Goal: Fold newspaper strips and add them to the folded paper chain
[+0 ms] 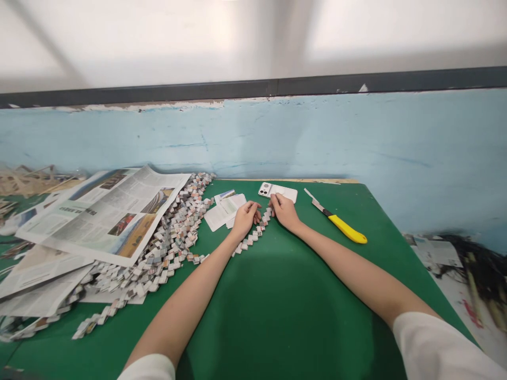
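Right hand [283, 212] pinches end of folded-paper chain [258, 232], left hand [245, 218] curls beside it, grip unclear, phone [290, 194] near far edge of surface [285, 306]

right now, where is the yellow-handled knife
In the head view, the yellow-handled knife lies on the green table, right of the white phone and the right hand.

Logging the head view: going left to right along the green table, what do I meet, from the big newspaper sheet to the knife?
Newspaper sheet → paper slips → left hand → right hand → knife.
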A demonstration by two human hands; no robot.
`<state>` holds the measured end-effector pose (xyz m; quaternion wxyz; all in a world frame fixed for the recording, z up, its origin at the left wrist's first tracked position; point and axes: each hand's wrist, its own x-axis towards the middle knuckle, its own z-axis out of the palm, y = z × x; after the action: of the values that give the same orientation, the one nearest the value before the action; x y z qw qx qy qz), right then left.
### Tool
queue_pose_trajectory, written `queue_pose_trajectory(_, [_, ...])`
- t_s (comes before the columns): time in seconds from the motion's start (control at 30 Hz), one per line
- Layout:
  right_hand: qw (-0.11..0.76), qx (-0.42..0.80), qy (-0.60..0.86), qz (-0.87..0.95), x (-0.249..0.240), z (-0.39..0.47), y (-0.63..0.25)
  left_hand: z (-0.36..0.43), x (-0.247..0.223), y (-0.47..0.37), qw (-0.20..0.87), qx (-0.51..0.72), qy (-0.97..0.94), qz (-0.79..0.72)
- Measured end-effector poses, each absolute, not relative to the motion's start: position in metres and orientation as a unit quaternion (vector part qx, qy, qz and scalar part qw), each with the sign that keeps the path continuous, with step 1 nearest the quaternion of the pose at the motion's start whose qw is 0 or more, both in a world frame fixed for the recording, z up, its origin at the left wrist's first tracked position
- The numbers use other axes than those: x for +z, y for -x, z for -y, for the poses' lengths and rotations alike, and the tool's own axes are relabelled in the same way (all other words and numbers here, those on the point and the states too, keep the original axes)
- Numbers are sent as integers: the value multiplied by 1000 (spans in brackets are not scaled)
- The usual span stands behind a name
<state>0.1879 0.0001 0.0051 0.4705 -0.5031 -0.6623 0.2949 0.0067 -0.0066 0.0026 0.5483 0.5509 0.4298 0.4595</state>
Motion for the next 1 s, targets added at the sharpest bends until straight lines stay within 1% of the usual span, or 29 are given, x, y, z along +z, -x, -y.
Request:
queue_pose_trajectory(0.1, [491, 358, 455, 651, 6, 0, -188, 5, 3, -6, 532, 479, -546, -435])
queue_pose_trajectory(0.2, [510, 401, 414, 639, 6, 0, -188, 4, 4, -6, 526, 462, -562, -440])
queue_pose_trajectory(0.33, [525, 431, 377, 630, 6, -2, -189, 5, 6, -5, 570, 422, -584, -396])
queue_pose_trajectory(0.43, [517, 437, 373, 634, 6, -2, -188, 6, 9, -3, 606, 420, -566, -369])
queue_pose_trajectory(0.6, [523, 427, 375, 635, 5, -2, -188, 6, 12, 0, 635, 423, -536, -362])
queue_pose_trajectory(0.77, [524, 402, 411, 629, 1, -7, -190, 5, 10, 0, 643, 435, -514, -365])
queue_pose_trajectory(1.0, [512, 414, 383, 647, 9, 0, -189, 3, 7, -2, 612, 424, -543, -387])
